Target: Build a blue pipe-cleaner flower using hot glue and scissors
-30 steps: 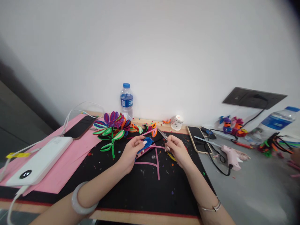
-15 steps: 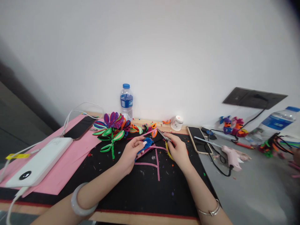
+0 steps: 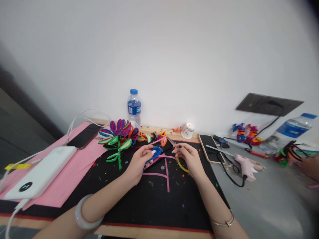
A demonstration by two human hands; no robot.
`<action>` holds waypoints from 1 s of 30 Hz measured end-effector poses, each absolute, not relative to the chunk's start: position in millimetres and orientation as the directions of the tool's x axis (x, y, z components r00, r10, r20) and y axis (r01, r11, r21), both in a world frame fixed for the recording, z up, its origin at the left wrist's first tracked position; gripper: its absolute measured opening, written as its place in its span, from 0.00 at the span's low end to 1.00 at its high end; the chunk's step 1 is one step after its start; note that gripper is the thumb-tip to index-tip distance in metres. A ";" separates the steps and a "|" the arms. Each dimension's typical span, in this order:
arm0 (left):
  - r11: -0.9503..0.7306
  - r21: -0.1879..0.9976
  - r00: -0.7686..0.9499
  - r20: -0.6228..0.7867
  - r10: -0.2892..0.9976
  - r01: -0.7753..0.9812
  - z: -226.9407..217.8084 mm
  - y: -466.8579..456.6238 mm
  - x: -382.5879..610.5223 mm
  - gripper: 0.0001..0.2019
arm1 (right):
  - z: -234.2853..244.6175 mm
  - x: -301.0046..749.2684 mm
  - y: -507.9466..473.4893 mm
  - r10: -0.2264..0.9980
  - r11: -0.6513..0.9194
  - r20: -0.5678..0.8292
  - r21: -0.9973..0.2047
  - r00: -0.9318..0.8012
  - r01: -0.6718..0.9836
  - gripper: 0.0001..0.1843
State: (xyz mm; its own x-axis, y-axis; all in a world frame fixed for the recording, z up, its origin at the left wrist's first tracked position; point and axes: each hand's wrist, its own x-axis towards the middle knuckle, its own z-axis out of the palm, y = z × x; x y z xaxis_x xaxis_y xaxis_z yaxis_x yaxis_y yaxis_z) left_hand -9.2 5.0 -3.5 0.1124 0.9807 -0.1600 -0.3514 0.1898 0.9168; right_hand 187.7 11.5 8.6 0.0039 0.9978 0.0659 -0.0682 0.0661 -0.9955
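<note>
My left hand is closed in a pinch on a coiled blue pipe-cleaner piece, which is partly hidden by the fingers. A pink pipe cleaner reaches from it toward the scissors. My right hand has its fingers closed about those scissors; their metal blades point up and left, and the handles are mostly hidden. Below the right fingers curves a yellow strip, close to the end of another pink strip. More pink pipe cleaner lies on the black mat.
Colourful pipe-cleaner flowers, a water bottle and a paper cup stand along the back. At left are a white power bank and a phone. To the right lie another phone and a pink glue gun. Another person's hand shows far right.
My right hand's fingers have shifted their hold on the scissors, lifting and bunching near the pivot, and more of the yellow curve shows. My left hand stays nearly still.
</note>
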 end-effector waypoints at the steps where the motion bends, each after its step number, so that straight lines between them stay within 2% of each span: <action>1: 0.191 0.916 0.111 -0.162 0.981 -0.352 -3.4 4.8 -9.1 0.16 | 8.3 187.7 11.5 0.998 0.058 0.059 -0.995 -0.009 -0.086 0.13; 17: 0.196 0.913 0.117 -0.164 0.979 -0.357 -3.4 4.8 -9.5 0.16 | 8.9 184.5 11.1 0.995 0.096 0.098 -0.995 0.033 0.038 0.07; 21: 0.198 0.913 0.110 -0.170 0.979 -0.357 -2.2 4.5 -9.4 0.17 | 7.7 185.4 11.6 0.993 0.110 0.111 -0.993 0.025 0.038 0.11; 27: 0.200 0.915 0.105 -0.174 0.979 -0.350 -2.7 4.9 -9.5 0.17 | 8.7 184.6 10.7 0.982 0.169 0.172 -0.985 0.082 0.039 0.24; 30: 0.196 0.914 0.112 -0.167 0.980 -0.355 -3.8 5.2 -9.8 0.16 | 8.1 184.2 10.2 0.983 0.162 0.166 -0.985 0.083 0.050 0.25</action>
